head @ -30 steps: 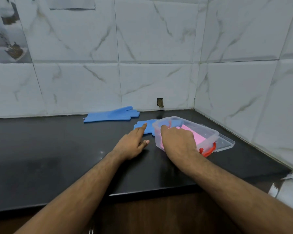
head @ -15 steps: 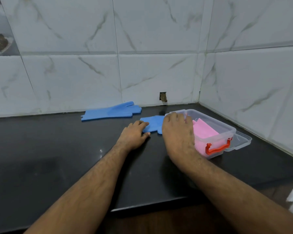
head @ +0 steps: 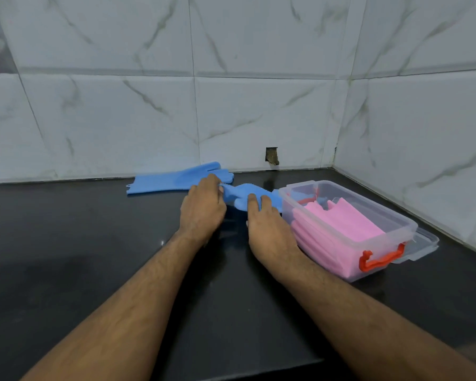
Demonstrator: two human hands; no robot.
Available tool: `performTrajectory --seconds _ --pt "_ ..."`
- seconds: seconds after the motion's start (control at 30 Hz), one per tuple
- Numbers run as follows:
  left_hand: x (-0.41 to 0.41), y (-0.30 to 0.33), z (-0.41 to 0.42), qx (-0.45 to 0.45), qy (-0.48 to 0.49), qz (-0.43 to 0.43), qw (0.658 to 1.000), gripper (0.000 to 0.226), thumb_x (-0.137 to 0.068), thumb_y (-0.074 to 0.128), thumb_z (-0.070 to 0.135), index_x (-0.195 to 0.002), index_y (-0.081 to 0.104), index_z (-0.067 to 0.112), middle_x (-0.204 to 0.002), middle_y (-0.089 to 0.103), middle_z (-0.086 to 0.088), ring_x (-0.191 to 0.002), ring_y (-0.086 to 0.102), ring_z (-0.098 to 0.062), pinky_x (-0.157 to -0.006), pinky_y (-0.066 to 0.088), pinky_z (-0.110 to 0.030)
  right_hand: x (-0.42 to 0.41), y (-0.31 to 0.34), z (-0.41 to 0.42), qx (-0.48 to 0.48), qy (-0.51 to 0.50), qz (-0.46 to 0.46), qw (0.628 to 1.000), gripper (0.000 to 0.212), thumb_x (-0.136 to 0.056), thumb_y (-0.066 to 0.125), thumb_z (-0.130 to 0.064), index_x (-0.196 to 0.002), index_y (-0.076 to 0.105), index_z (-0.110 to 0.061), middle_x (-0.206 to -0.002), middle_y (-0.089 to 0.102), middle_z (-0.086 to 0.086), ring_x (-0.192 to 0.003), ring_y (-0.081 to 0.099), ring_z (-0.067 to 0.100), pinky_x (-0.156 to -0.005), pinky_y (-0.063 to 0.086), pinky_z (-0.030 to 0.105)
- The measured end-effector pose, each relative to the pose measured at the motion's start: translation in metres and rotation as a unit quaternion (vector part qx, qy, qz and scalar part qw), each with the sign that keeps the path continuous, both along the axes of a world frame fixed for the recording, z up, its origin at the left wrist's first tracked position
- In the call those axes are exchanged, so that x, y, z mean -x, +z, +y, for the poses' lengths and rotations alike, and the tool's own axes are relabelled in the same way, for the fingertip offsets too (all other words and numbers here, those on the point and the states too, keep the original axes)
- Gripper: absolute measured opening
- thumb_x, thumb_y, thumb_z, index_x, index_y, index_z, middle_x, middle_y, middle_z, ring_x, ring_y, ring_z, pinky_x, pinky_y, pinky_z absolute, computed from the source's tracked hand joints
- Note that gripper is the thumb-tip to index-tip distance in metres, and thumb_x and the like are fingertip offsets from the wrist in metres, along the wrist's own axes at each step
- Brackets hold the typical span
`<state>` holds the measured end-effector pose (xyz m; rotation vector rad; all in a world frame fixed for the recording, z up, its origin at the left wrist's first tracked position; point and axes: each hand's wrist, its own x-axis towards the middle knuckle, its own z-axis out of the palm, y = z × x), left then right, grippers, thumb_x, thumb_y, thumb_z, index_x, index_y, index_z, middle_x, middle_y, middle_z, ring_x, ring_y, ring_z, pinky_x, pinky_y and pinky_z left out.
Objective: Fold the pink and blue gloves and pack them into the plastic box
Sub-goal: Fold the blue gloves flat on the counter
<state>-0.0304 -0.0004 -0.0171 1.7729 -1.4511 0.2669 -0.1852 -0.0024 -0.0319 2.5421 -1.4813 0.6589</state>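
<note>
A clear plastic box [head: 390,213] with red latches stands open on the black counter at the right. Folded pink gloves [head: 349,224] lie inside it. Just left of the box lies a blue glove [head: 248,192], bristled side up. My left hand [head: 202,209] holds its left end, fingers curled over the edge. Over its near edge, beside the box, my right hand [head: 267,226] grips the same glove with fingers curled on top. A second blue glove [head: 173,180] lies flat by the back wall, behind my left hand.
The box's clear lid [head: 421,243] lies under and beside the box at the right. Tiled walls close the counter at the back and right, meeting in a corner. The black counter [head: 80,257] stretches left and toward me.
My right hand left the box and moved left onto the near blue glove. My left hand reached forward to the glove's left end. The view shifted closer.
</note>
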Motion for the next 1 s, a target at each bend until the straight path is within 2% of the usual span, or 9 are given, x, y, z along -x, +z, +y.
performTrajectory --seconds 0.1,0.23,0.3,0.4,0.5,0.6,0.73,0.87,1.0 --pt "-0.002 0.009 0.006 0.071 0.012 0.026 0.997 0.016 -0.106 0.033 0.019 -0.096 0.044 0.014 -0.085 0.053 0.000 -0.078 0.052 -0.029 -0.059 0.039 -0.038 -0.010 0.001 -0.009 -0.025 0.017 -0.059 0.998 0.065 -0.102 0.051 -0.015 -0.158 0.017 -0.011 -0.155 0.031 0.016 -0.117 0.058 0.029 -0.087 0.057 0.040" --pt "-0.002 0.019 0.012 0.155 0.013 0.091 0.984 0.020 -0.109 0.032 0.025 -0.093 0.042 0.017 -0.080 0.051 0.002 -0.071 0.048 -0.018 -0.055 0.036 -0.034 -0.020 0.009 -0.015 -0.001 0.050 -0.101 0.994 0.031 -0.098 0.059 -0.012 -0.127 0.049 -0.015 -0.124 0.056 0.006 -0.103 0.060 0.023 -0.086 0.055 0.037" --pt "-0.002 0.023 0.012 0.193 0.008 0.123 0.973 0.020 -0.110 0.032 0.027 -0.096 0.042 0.016 -0.084 0.052 0.000 -0.073 0.048 -0.017 -0.058 0.037 -0.032 -0.020 0.011 -0.015 -0.015 0.082 -0.138 0.987 0.012 -0.099 0.057 -0.012 -0.104 0.050 -0.020 -0.107 0.057 0.001 -0.096 0.059 0.019 -0.080 0.050 0.032" --pt "-0.008 0.025 0.009 0.224 -0.003 0.216 0.950 0.017 -0.110 0.032 0.025 -0.099 0.041 0.015 -0.083 0.052 -0.001 -0.073 0.048 -0.015 -0.062 0.039 -0.033 -0.019 0.011 -0.010 -0.026 0.140 -0.178 0.974 0.014 -0.101 0.055 -0.018 -0.092 0.048 -0.025 -0.089 0.053 -0.008 -0.080 0.053 0.013 -0.065 0.040 0.025" --pt "-0.017 0.024 0.007 0.229 -0.021 0.359 0.905 0.018 -0.110 0.031 0.029 -0.101 0.043 0.018 -0.088 0.053 -0.002 -0.078 0.053 -0.017 -0.072 0.054 -0.042 -0.019 0.013 -0.005 0.017 0.156 -0.185 0.970 0.004 -0.098 0.063 -0.027 -0.100 0.065 -0.026 -0.078 0.047 -0.014 -0.077 0.048 0.010 -0.063 0.040 0.028" --pt "-0.029 0.028 0.006 0.254 -0.029 0.478 0.840 0.022 -0.109 0.033 0.028 -0.091 0.044 0.025 -0.094 0.055 -0.006 -0.082 0.056 -0.018 -0.063 0.056 -0.027 -0.017 0.015 -0.007 0.104 0.110 -0.164 0.975 0.012 -0.089 0.073 -0.032 -0.099 0.068 -0.027 -0.083 0.057 -0.011 -0.082 0.045 0.015 -0.067 0.037 0.033" --pt "-0.047 0.036 0.011 0.289 -0.013 0.573 0.767 0.017 -0.105 0.035 0.023 -0.093 0.046 0.020 -0.089 0.066 -0.013 -0.074 0.063 -0.020 -0.066 0.054 -0.032 -0.010 0.010 -0.017 0.025 0.063 -0.100 0.993 0.009 -0.095 0.064 -0.025 -0.103 0.067 -0.029 -0.103 0.063 -0.007 -0.097 0.047 0.018 -0.081 0.038 0.033" --pt "-0.065 0.037 0.015 0.251 -0.014 0.636 0.730 0.016 -0.099 0.043 0.017 -0.084 0.050 0.014 -0.067 0.062 -0.002 -0.058 0.058 -0.019 -0.045 0.047 -0.021 -0.013 0.013 -0.011 -0.007 0.103 -0.096 0.990 0.013 -0.104 0.047 -0.030 -0.096 0.056 -0.026 -0.082 0.061 -0.006 -0.077 0.058 0.019 -0.068 0.050 0.038" --pt "-0.074 0.032 0.020 0.183 -0.038 0.687 0.702 0.020 -0.102 0.056 0.022 -0.084 0.060 0.012 -0.074 0.062 -0.005 -0.061 0.059 -0.018 -0.054 0.053 -0.028 -0.016 0.016 0.005 0.053 0.123 -0.174 0.976 0.020 -0.106 0.036 -0.036 -0.090 0.043 -0.028 -0.065 0.051 -0.008 -0.060 0.049 0.014 -0.049 0.033 0.032"
